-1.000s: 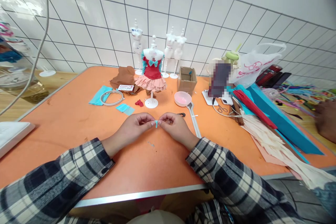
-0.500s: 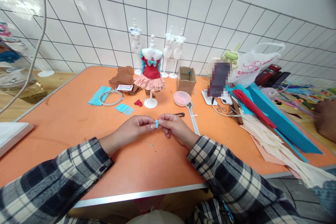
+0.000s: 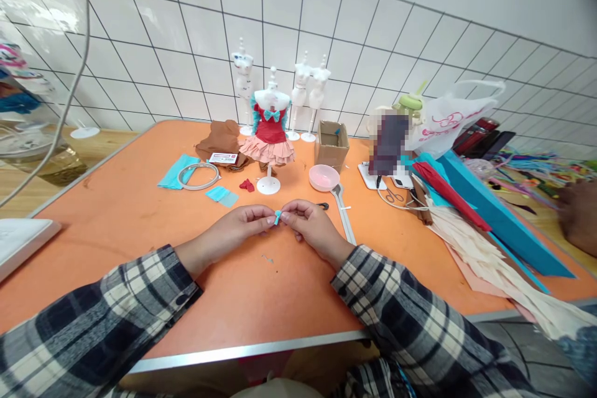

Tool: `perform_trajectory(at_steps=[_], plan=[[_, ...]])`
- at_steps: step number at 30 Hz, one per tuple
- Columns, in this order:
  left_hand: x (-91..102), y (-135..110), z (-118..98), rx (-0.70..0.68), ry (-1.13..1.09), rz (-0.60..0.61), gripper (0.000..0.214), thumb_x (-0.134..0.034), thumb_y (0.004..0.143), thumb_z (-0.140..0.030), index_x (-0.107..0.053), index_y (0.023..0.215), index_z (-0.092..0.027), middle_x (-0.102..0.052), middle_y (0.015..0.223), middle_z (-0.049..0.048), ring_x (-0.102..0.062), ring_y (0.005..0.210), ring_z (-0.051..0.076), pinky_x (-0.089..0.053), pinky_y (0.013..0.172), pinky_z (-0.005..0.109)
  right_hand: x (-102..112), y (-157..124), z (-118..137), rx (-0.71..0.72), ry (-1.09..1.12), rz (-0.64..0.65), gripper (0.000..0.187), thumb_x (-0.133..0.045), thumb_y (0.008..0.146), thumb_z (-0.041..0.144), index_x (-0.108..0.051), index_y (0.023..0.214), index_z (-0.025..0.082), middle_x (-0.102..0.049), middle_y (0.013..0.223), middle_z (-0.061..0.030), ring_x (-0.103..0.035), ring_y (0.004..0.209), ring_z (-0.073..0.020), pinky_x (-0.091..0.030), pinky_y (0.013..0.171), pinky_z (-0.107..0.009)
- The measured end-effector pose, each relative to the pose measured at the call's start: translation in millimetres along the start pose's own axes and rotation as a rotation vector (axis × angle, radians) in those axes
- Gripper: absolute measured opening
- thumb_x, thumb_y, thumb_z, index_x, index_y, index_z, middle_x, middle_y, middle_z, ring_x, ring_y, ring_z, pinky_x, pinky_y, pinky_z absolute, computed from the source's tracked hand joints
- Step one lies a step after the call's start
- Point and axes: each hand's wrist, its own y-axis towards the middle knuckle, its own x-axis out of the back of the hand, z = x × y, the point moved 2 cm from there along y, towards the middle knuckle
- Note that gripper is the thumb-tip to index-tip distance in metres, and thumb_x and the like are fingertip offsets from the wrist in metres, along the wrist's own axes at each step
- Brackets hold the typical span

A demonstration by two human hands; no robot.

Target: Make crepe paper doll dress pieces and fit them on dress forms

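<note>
Turquoise scrap (image 3: pixel 277 217) between both hands (image 3: pixel 243 222) (image 3: pixel 310 224), above orange table (image 3: pixel 252 305)

Pink bowl (image 3: pixel 324 179) on orange table (image 3: pixel 233 308)

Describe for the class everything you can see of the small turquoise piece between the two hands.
The small turquoise piece looks like thin paper or cloth; which, I cannot tell. A short, narrow end points downward, tilted slightly left in the picture. The left hand and right hand pinch it from either side over the orange table, hiding part of its shape.
</note>
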Motion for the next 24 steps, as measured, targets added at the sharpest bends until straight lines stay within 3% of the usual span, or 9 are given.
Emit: perform_trajectory(at_steps=[3, 10, 13, 20, 24], plan=[[-0.1, -0.7, -1.5, 0.009, -0.013, -0.025, 0.034, -0.072, 0.072, -0.050, -0.070, 0.083, -0.017, -0.066, 0.080, 0.0021, -0.057, 0.075, 0.016, -0.046, 0.074, 0.029, 0.7, -0.6, 2.1, 0.032, -0.061, -0.040, 0.025, -0.070, 0.072, 0.039, -0.061, 0.082, 0.018, -0.059, 0.073, 0.0018, -0.045, 0.054, -0.0075, -0.035, 0.045, -0.019], [-0.4, -3.0, -1.4, 0.021, -0.035, 0.062, 0.036, -0.068, 0.077, -0.053, -0.073, 0.088, -0.019, -0.069, 0.085, 0.0042, -0.058, 0.081, 0.018, -0.046, 0.078, 0.030, 0.1, 0.7, -0.7, 0.170, -0.139, -0.056, 0.018, -0.068, 0.076, 0.036, -0.065, 0.080, 0.019, -0.065, 0.075, -0.0019, -0.054, 0.064, -0.0129, -0.043, 0.061, -0.026], [-0.5, -5.4, -1.5, 0.042, -0.084, 0.054, 0.038, -0.069, 0.075, -0.054, -0.073, 0.083, -0.017, -0.068, 0.083, 0.0056, -0.058, 0.082, 0.020, -0.045, 0.081, 0.033, -0.9, 1.9, -2.9, 0.242, -0.245, -0.117, 0.015, -0.068, 0.075, 0.033, -0.067, 0.079, 0.019, -0.064, 0.074, -0.0023, -0.050, 0.062, -0.0130, -0.040, 0.059, -0.026], [-2.1, -7.9, -4.9, 0.039, -0.160, -0.020, 0.035, -0.072, 0.071, -0.050, -0.066, 0.075, -0.016, -0.060, 0.072, 0.0012, -0.053, 0.074, 0.017, -0.042, 0.073, 0.030, -4.9, 2.1, -3.1, 0.281, -0.316, -0.132, 0.009, -0.066, 0.075, 0.028, -0.067, 0.077, 0.019, -0.061, 0.073, -0.0009, -0.038, 0.054, -0.0104, -0.033, 0.051, -0.025], [0.5, -5.5, -5.0, -0.029, 0.026, -0.120, 0.037, -0.068, 0.073, -0.055, -0.063, 0.074, -0.017, -0.060, 0.070, 0.0004, -0.054, 0.070, 0.017, -0.042, 0.069, 0.029, -4.3, 2.9, -6.4, 0.217, -0.341, -0.133, 0.008, -0.064, 0.077, 0.026, -0.065, 0.079, 0.019, -0.055, 0.064, 0.0017, -0.038, 0.052, -0.0105, -0.031, 0.049, -0.024]])
